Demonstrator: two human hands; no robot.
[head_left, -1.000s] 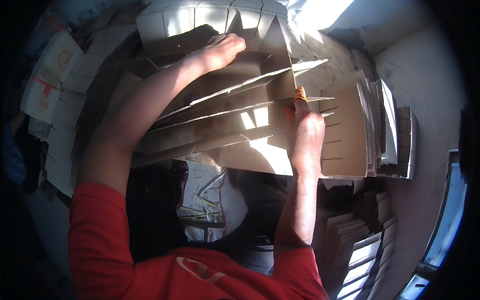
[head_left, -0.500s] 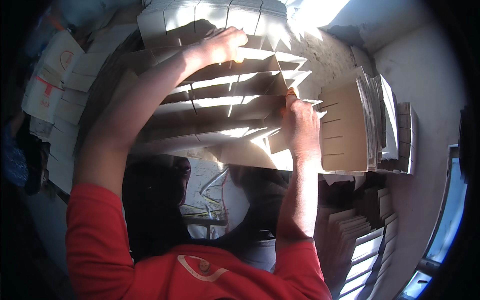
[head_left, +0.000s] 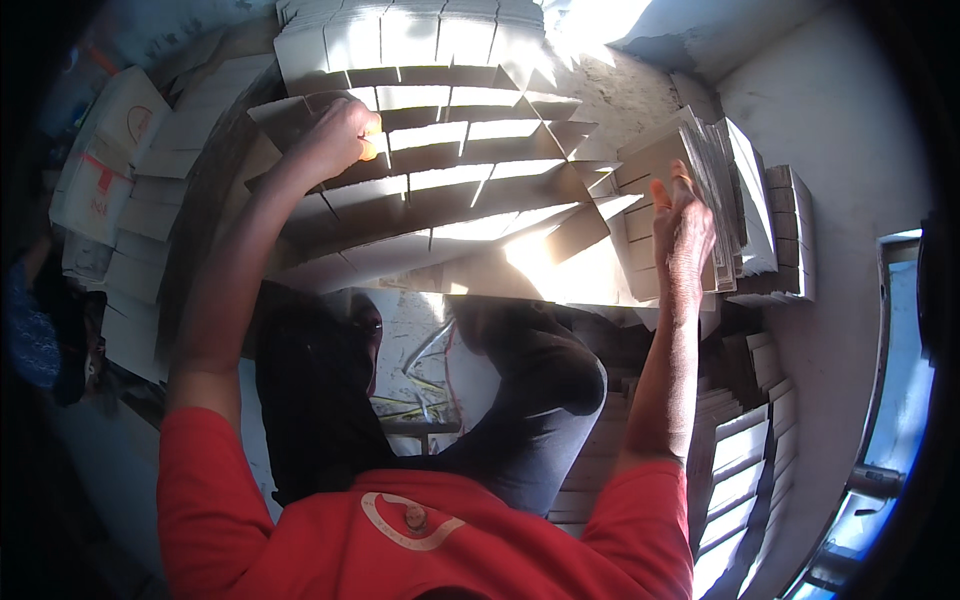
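Fingers of your right hand stood apart and gripped nothing, thumb and index spread just before the right stack; whether they touched it was impossible to tell. Over on the other side, your left hand was curled at the grid, fingers bunched together, but whether they pinched a strip did not show. And the grid lay right in front of you, beyond your knees, with the far stack behind it! Several long strips ran side by side, crossed near their right end by one cross strip. That much looked done; slits farther left showed no crosspiece, so filling seemed incomplete. Your left forearm hid part of the left end, glare washed out the near right corner, and the underside stayed unseen.
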